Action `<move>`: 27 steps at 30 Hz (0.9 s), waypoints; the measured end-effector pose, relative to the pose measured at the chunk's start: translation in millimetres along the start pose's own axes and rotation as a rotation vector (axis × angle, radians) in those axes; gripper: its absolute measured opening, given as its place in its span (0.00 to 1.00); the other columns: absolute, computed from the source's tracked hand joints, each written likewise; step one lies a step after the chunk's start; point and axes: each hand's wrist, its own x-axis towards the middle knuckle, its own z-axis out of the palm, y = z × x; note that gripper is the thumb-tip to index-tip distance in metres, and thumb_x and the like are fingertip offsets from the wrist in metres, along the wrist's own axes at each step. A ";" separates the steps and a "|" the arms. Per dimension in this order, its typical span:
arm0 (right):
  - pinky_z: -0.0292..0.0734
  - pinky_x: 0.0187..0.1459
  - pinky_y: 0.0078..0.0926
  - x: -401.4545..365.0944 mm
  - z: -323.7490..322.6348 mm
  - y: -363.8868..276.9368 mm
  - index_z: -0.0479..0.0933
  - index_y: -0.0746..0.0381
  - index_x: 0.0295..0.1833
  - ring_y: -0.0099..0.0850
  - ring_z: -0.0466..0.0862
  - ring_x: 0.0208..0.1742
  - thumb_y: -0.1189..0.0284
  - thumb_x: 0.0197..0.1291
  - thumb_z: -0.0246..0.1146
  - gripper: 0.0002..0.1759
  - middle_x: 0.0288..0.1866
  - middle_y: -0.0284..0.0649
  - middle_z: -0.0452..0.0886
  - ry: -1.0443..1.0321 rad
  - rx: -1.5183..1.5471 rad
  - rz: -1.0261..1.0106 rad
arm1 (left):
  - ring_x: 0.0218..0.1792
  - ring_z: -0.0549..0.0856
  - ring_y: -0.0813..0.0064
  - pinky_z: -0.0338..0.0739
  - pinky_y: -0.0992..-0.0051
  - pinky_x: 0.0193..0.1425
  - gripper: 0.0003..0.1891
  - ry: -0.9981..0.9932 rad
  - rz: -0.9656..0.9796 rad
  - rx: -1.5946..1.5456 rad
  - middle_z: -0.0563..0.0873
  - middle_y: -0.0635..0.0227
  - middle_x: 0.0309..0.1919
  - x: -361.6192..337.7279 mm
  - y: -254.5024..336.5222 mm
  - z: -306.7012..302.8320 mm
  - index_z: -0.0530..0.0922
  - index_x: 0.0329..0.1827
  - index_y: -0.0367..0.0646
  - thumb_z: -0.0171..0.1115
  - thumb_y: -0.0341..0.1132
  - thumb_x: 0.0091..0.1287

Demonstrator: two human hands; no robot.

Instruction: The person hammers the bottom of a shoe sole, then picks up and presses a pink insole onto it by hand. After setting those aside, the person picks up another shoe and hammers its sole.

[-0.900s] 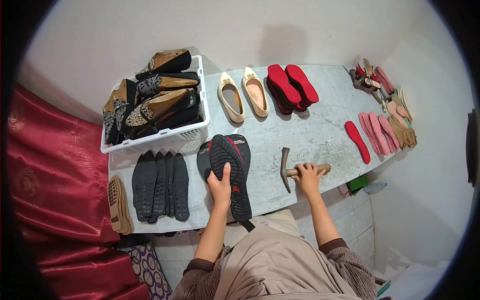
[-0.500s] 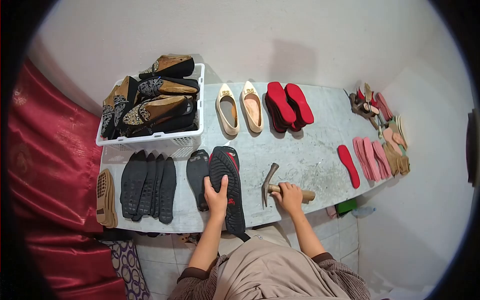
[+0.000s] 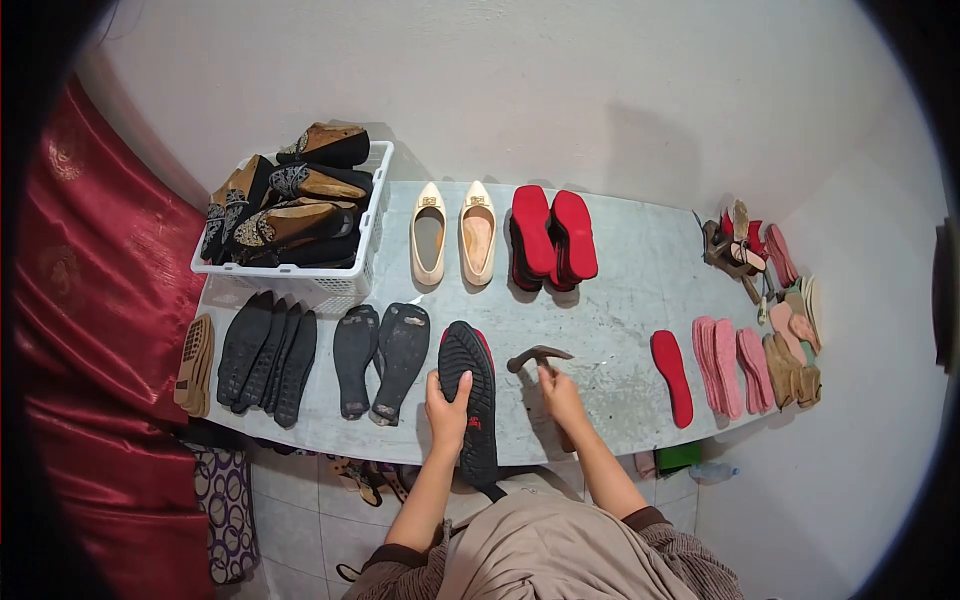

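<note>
My left hand grips a black shoe sole, its ribbed tread facing up, with red along the far edge and a small red mark on the tread. The thumb lies across the tread; the fingers go underneath, out of sight. To the right, my right hand is wrapped round the handle of a hammer, close below its metal head. The head is above the table, and much of the handle is hidden by the hand and forearm. Just left of the held sole lie two worn dark soles, partly overlapping.
A white basket holds several shoes on wooden lasts. Cream flats and stacked red soles stand at the back. Black soles and tan soles lie left; a red insole, pink insoles and tools lie right.
My right hand has picked the hammer up off the table and turned it, head sideways. The held sole has come away from the worn soles, which now show fully. The camera view has shifted.
</note>
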 end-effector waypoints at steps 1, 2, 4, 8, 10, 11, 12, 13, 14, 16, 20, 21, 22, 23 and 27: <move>0.69 0.25 0.31 -1.3 -11.2 -19.1 0.76 0.69 0.42 0.31 0.77 0.19 0.51 0.64 0.53 0.27 0.17 0.41 0.75 -0.090 0.028 0.026 | 0.37 0.79 0.76 0.73 0.76 0.45 0.15 0.017 -0.020 -0.024 0.82 0.63 0.35 -3.1 -2.2 4.6 0.72 0.41 0.36 0.65 0.39 0.62; 0.69 0.25 0.31 2.2 -11.6 -19.1 0.76 0.69 0.42 0.31 0.77 0.19 0.51 0.64 0.53 0.27 0.17 0.41 0.75 -0.099 0.031 0.027 | 0.37 0.79 0.76 0.73 0.76 0.45 0.15 0.024 -0.022 -0.018 0.82 0.63 0.35 -6.5 -4.2 7.8 0.72 0.41 0.36 0.65 0.39 0.62; 0.69 0.25 0.30 3.0 -8.9 -15.1 0.76 0.68 0.43 0.31 0.77 0.20 0.51 0.63 0.54 0.27 0.18 0.41 0.76 -0.116 0.051 0.037 | 0.38 0.79 0.76 0.73 0.76 0.45 0.16 0.034 -0.014 -0.007 0.82 0.63 0.35 -15.0 -8.5 9.0 0.72 0.41 0.36 0.65 0.39 0.62; 0.69 0.22 0.31 7.5 -3.6 2.5 0.76 0.68 0.43 0.32 0.76 0.18 0.51 0.63 0.54 0.27 0.17 0.41 0.75 -0.068 0.071 0.071 | 0.38 0.80 0.76 0.73 0.75 0.45 0.16 0.057 -0.010 0.051 0.82 0.62 0.35 -18.0 -8.5 0.1 0.72 0.41 0.36 0.65 0.39 0.62; 0.68 0.20 0.30 8.7 -0.3 9.6 0.76 0.67 0.40 0.30 0.74 0.15 0.51 0.63 0.55 0.26 0.16 0.39 0.74 -0.024 0.099 0.028 | 0.37 0.79 0.75 0.73 0.75 0.44 0.16 0.090 0.034 0.118 0.82 0.63 0.34 -12.4 0.4 -5.9 0.72 0.41 0.36 0.65 0.39 0.62; 0.67 0.18 0.29 10.4 -0.3 13.3 0.76 0.67 0.39 0.29 0.73 0.14 0.51 0.63 0.55 0.26 0.15 0.37 0.72 -0.029 0.135 0.054 | 0.37 0.79 0.75 0.73 0.75 0.44 0.16 0.091 0.033 0.118 0.82 0.63 0.34 -9.1 4.4 -9.0 0.72 0.41 0.36 0.65 0.39 0.62; 0.67 0.17 0.28 9.6 -1.6 7.8 0.75 0.66 0.37 0.27 0.73 0.14 0.51 0.63 0.55 0.25 0.15 0.36 0.71 -0.037 0.171 0.081 | 0.37 0.79 0.75 0.73 0.75 0.45 0.16 0.103 0.045 0.100 0.82 0.63 0.34 -5.7 7.8 -13.7 0.72 0.41 0.35 0.65 0.39 0.62; 0.65 0.15 0.26 9.2 -4.2 2.6 0.74 0.65 0.35 0.26 0.71 0.12 0.51 0.63 0.55 0.25 0.14 0.35 0.70 -0.087 0.217 0.169 | 0.37 0.79 0.75 0.73 0.75 0.45 0.16 0.115 0.056 0.081 0.81 0.63 0.34 -2.8 10.4 -17.6 0.72 0.41 0.35 0.65 0.39 0.62; 0.65 0.15 0.26 8.8 -6.8 -2.6 0.74 0.65 0.35 0.26 0.71 0.12 0.51 0.63 0.55 0.25 0.14 0.35 0.70 -0.089 0.217 0.168 | 0.37 0.79 0.75 0.73 0.75 0.45 0.16 0.117 0.056 0.081 0.81 0.63 0.34 0.8 12.5 -20.7 0.72 0.41 0.35 0.65 0.39 0.62; 0.65 0.15 0.26 9.2 -11.4 -15.2 0.74 0.65 0.36 0.26 0.71 0.12 0.51 0.64 0.54 0.24 0.14 0.35 0.70 -0.111 0.209 0.220 | 0.37 0.78 0.75 0.72 0.75 0.45 0.16 0.111 0.085 0.079 0.81 0.63 0.34 10.0 15.6 -26.9 0.72 0.40 0.35 0.65 0.39 0.62; 0.64 0.14 0.25 11.4 -8.2 -12.0 0.73 0.64 0.36 0.25 0.69 0.11 0.53 0.64 0.54 0.22 0.14 0.34 0.69 -0.100 0.236 0.216 | 0.38 0.78 0.75 0.72 0.76 0.46 0.16 0.080 0.090 0.057 0.81 0.62 0.35 20.9 10.3 -39.6 0.72 0.40 0.35 0.65 0.39 0.62; 0.63 0.13 0.25 7.4 -11.8 -21.4 0.72 0.63 0.35 0.25 0.68 0.10 0.53 0.65 0.54 0.22 0.13 0.33 0.68 -0.107 0.282 0.276 | 0.38 0.78 0.75 0.72 0.76 0.46 0.16 0.073 0.088 0.058 0.81 0.62 0.35 22.2 8.1 -42.2 0.72 0.40 0.35 0.65 0.39 0.62; 0.63 0.13 0.25 4.3 -12.8 -26.3 0.72 0.63 0.35 0.25 0.68 0.10 0.53 0.65 0.54 0.22 0.13 0.33 0.68 -0.101 0.280 0.279 | 0.38 0.78 0.75 0.72 0.76 0.46 0.16 0.067 0.080 0.063 0.81 0.62 0.36 24.3 6.4 -44.5 0.72 0.40 0.34 0.65 0.39 0.62; 0.63 0.13 0.25 2.2 -13.1 -30.1 0.71 0.63 0.35 0.25 0.68 0.10 0.53 0.65 0.54 0.22 0.13 0.33 0.68 -0.088 0.306 0.313 | 0.38 0.78 0.75 0.72 0.76 0.46 0.16 0.061 0.073 0.067 0.82 0.62 0.36 26.9 5.0 -46.4 0.72 0.40 0.34 0.65 0.39 0.62; 0.63 0.12 0.25 -1.9 -9.0 -30.1 0.71 0.63 0.35 0.24 0.67 0.10 0.53 0.65 0.53 0.22 0.13 0.33 0.67 -0.063 0.356 0.343 | 0.38 0.79 0.74 0.72 0.75 0.46 0.17 0.052 0.124 0.097 0.82 0.61 0.36 33.9 0.8 -56.4 0.72 0.41 0.35 0.65 0.40 0.62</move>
